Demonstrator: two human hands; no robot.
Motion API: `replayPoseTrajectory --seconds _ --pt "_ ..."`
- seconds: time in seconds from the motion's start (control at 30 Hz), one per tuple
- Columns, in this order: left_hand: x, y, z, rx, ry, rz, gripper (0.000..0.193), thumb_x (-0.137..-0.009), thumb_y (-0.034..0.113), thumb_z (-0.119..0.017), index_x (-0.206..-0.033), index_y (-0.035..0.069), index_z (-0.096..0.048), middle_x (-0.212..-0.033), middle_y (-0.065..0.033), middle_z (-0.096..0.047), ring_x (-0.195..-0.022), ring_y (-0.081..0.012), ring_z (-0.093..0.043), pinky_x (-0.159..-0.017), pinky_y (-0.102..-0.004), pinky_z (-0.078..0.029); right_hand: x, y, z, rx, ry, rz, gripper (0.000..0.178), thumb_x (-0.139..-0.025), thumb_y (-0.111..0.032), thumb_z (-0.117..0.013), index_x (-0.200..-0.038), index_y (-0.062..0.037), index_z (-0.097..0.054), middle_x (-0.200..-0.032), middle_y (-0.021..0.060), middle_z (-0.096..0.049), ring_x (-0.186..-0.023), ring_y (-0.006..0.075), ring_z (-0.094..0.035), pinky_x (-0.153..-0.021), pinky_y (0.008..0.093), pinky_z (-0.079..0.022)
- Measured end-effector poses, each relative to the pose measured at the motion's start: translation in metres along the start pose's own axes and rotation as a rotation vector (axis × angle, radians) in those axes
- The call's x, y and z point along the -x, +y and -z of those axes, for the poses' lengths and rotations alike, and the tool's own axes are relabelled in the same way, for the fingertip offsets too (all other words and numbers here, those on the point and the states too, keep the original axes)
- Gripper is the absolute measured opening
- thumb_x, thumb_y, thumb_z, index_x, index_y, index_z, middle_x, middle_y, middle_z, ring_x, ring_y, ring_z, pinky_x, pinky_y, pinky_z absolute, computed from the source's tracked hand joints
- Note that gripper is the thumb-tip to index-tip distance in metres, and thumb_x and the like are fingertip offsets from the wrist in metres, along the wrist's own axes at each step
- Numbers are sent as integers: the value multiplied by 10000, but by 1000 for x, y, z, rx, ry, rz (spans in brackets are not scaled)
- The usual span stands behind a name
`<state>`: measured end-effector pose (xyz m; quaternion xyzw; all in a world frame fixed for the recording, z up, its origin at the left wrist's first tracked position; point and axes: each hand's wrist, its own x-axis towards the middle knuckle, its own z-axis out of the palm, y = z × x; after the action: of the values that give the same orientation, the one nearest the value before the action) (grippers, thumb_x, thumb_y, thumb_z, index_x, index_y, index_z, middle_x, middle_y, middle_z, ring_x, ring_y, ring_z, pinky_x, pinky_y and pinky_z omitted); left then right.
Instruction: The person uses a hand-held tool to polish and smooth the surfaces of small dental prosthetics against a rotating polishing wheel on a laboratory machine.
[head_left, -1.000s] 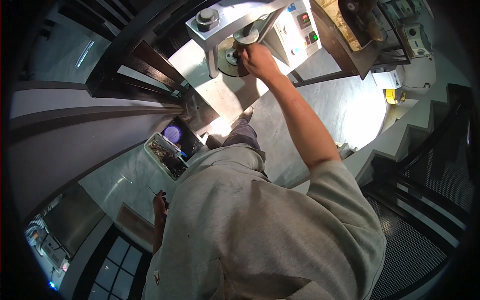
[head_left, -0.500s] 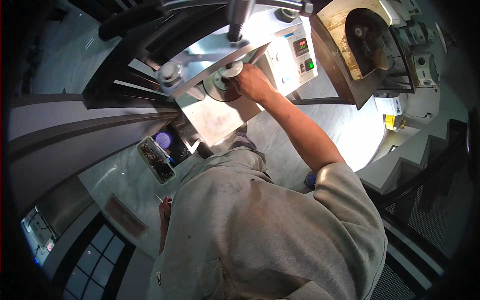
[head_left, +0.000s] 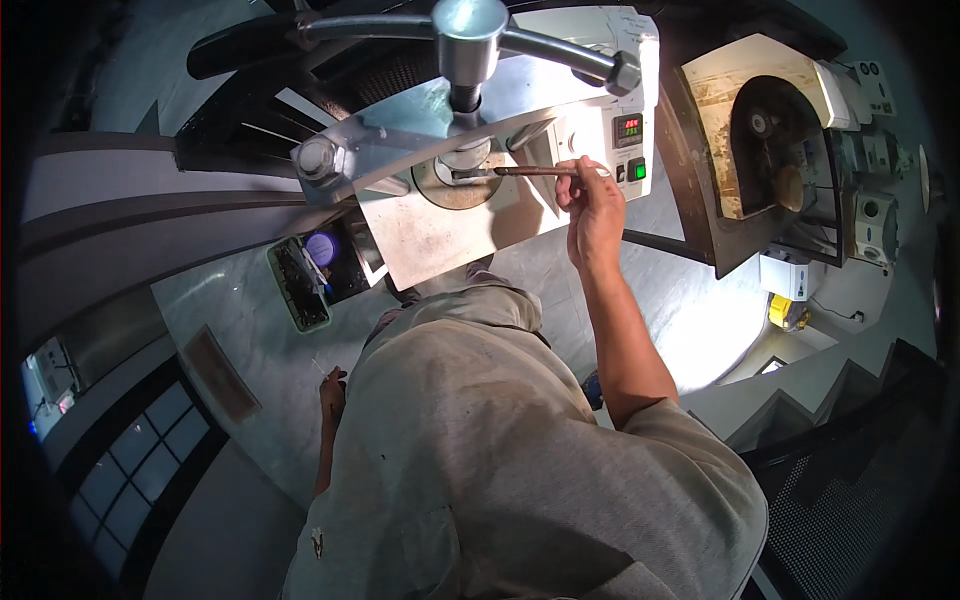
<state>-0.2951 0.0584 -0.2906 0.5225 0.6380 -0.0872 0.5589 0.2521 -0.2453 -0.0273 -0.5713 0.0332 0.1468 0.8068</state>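
My right hand (head_left: 592,205) is closed around a slim brown-handled tool (head_left: 530,171), held level. Its pale, narrow tip reaches to the round metal ram (head_left: 466,155) over the circular plate of a screw press (head_left: 400,140); whether the tip touches is hard to tell. The press has a thick central screw (head_left: 468,45) with a crossbar handle. Low at my left side, my left hand (head_left: 333,388) is closed on a thin white stick (head_left: 319,367), too small to name.
A white control box (head_left: 632,135) with a lit display and green switch is joined to the press at the right. Further right stands an open-fronted machine (head_left: 750,130) with a dark recess. A debris-filled bin (head_left: 300,290) sits on the floor at left, beside a purple round lid (head_left: 322,248).
My right hand has moved right, away from the ram, and the brown-handled tool has come into sight in it. The view has shifted slightly; my left hand stays low at my side.
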Motion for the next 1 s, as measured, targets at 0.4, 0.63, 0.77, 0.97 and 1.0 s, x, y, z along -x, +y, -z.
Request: replayPoseTrajectory --seconds 0.4,0.63,0.77,0.97,1.0 --pt "57 56 -37 -37 42 21 331 -934 382 -557 -931 58 -623 -589 32 -381 -460 -92 -381 -433 -282 -296 -40 51 -47 1096 -411 549 55 -824 -51 -580 -857 -8 -589 -819 210 -612 -805 413 -593 -726 489 -489" --pt "55 34 -33 7 40 53 348 -934 383 -554 -955 42 -619 -593 14 -400 -439 -109 -392 -419 -291 -313 -49 58 -34 1208 -644 637 271 -827 -41 -591 -1095 -66 -626 -1001 174 -642 -936 377 -609 -818 446 -518" --pt "36 -22 -14 107 83 -127 359 -929 386 -558 -953 33 -620 -594 -1 -413 -421 -122 -395 -407 -302 -327 -53 54 -45 1233 -765 749 297 -840 -66 -591 -1133 -100 -621 -1037 159 -646 -979 341 -612 -838 429 -519" --pt "50 21 -12 -87 33 -30 337 -925 364 -568 -932 31 -622 -575 -3 -400 -405 -134 -395 -389 -309 -328 -73 65 -42 1358 -844 661 269 -834 -123 -597 -1102 -112 -608 -946 158 -660 -782 366 -645 -671 427 -546" --pt "53 23 -11 -98 48 -79 334 -925 359 -569 -936 29 -619 -570 1 -391 -402 -134 -397 -386 -306 -326 -71 61 -41 1326 -808 733 239 -832 -115 -590 -1069 -98 -618 -917 168 -659 -775 369 -642 -671 434 -544"
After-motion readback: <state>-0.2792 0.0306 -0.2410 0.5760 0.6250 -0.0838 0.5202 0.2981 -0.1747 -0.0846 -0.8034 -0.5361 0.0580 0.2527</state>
